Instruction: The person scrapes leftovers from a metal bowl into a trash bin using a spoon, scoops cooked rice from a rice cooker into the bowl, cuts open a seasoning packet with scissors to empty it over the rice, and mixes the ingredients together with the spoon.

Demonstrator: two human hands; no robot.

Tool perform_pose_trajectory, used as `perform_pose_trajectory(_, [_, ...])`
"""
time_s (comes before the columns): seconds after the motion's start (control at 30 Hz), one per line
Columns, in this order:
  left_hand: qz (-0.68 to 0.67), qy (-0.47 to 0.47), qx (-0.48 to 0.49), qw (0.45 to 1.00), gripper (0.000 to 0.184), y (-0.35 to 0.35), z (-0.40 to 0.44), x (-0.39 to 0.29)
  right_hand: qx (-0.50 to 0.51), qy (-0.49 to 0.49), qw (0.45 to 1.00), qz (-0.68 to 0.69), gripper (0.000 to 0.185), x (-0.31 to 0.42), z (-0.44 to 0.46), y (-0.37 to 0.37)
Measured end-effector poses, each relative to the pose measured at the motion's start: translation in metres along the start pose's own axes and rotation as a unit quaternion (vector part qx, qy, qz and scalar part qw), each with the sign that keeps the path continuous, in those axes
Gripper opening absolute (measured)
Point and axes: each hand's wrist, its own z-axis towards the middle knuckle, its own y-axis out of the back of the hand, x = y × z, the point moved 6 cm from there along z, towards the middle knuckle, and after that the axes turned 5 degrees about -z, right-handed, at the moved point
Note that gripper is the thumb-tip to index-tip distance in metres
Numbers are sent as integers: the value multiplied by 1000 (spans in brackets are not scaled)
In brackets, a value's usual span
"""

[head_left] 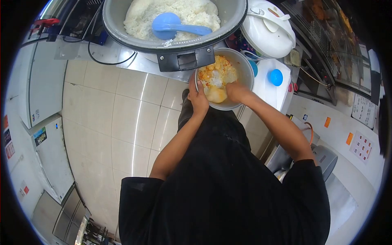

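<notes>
My left hand is closed on the left rim of a round metal pot, with the thumb over the edge. Inside the pot lies rice, white in the middle and orange-yellow around it. My right hand reaches into the pot, its fingers wrapped round a pale rice paddle with yellow stains. The paddle's broad head rests in the rice near the pot's front wall; its handle is hidden in my hand.
A large rice cooker full of white rice stands ahead, a blue rice scoop lying on the rice. To its right are a white lid, a blue round cap and a glass display case. White fridges stand left.
</notes>
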Motion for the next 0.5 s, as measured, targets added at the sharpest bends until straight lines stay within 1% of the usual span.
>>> perform_pose_trajectory(0.03, [-5,0,-2,1000,40,-1,2,1,20,0,998,59,19,-1,14,-11])
perform_pose_trajectory(0.07, [-6,11,2,1000,40,-1,2,4,89,-58,948,300,20,-2,15,-14])
perform_pose_trajectory(0.1, [-6,21,5,1000,40,-1,2,6,151,-110,832,522,21,3,13,-12])
perform_pose_trajectory(0.13, [-6,32,9,999,40,0,2,9,204,-154,659,707,21,11,9,-11])
perform_pose_trajectory(0.23, [23,-7,10,1000,41,1,2,-16,132,-181,459,860,18,10,5,-16])
perform_pose_trajectory(0.33, [37,-15,11,999,42,1,2,-18,113,-171,456,866,15,9,-32,-6])
perform_pose_trajectory(0.43, [15,2,14,1000,41,0,2,-24,-89,-267,559,780,13,-5,-39,21])
perform_pose_trajectory(0.5, [41,0,15,999,42,0,6,-13,-16,-234,547,804,14,-13,27,-22])
